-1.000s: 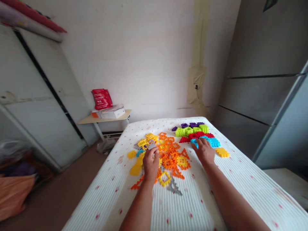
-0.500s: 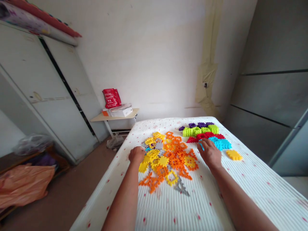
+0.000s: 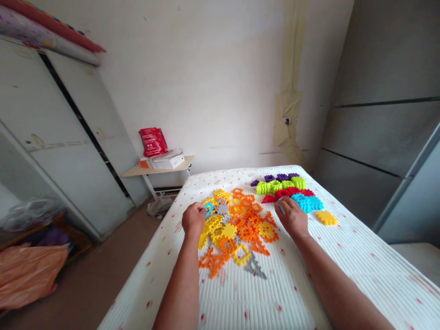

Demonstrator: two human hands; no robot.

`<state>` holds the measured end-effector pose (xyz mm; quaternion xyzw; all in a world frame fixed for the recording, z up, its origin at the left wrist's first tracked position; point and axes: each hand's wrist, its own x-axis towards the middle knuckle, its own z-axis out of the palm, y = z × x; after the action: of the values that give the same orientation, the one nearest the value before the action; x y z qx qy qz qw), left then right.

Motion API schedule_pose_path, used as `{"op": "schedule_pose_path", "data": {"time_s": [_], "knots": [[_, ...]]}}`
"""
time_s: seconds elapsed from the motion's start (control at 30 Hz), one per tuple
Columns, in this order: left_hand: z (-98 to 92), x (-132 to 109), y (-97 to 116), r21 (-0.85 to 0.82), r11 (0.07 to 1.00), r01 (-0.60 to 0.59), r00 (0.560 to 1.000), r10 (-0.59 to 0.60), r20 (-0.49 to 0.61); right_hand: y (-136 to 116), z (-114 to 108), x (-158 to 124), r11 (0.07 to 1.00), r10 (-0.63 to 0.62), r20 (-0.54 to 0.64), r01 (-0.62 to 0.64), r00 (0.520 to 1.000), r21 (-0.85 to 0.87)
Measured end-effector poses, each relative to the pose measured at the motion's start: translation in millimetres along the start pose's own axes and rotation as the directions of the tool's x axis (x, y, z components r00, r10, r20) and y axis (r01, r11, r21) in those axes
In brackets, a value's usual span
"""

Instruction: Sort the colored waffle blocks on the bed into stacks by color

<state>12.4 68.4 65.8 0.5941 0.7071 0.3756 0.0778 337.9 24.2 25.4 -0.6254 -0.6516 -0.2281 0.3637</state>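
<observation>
At the left edge of a loose pile, my left hand (image 3: 193, 219) is closed, its fingertips pinching a blue building piece (image 3: 209, 209) with an open middle. The pile beside it mixes orange building pieces (image 3: 248, 229), yellow pieces (image 3: 228, 230) and grey pieces (image 3: 255, 266). My right hand (image 3: 292, 218) is curled at the near left end of the stacked blue pieces (image 3: 308, 202). A bit of blue shows at its fingertips, where a blue piece is gripped. Behind it lie red pieces (image 3: 295, 191), lime green pieces (image 3: 280, 186) and purple pieces (image 3: 282, 177) in rows.
A single yellow-orange square piece (image 3: 327, 218) lies right of the blue row. The bed (image 3: 268, 298) has a white ribbed cover. Beyond its far left corner, a small table (image 3: 160, 168) carries a red bag (image 3: 153, 141) and boxes. A grey cabinet (image 3: 381, 123) stands at right.
My left hand has lifted a little, and the blue piece now shows clearly at its fingertips. My right hand stays by the blue row. The whole view has shifted slightly.
</observation>
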Motion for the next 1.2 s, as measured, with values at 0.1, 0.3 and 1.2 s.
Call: {"op": "schedule_pose_path", "data": {"time_s": [0.1,0.3,1.2], "knots": [[17.7,-22,14,-0.165,0.984,-0.062,0.997,0.055,-0.048,-3,2,-2,0.997,-0.007,0.018,0.005,1.000,0.079],[57.1,-70,38,-0.539,0.830,-0.144,0.987,0.158,-0.019,-22,3,-9,0.939,-0.066,0.067,0.039,0.996,0.342],[60.8,-82,42,-0.571,0.634,-0.522,0.798,0.600,-0.063,-49,5,-15,0.079,-0.087,0.626,-0.621,0.775,0.780]]}}
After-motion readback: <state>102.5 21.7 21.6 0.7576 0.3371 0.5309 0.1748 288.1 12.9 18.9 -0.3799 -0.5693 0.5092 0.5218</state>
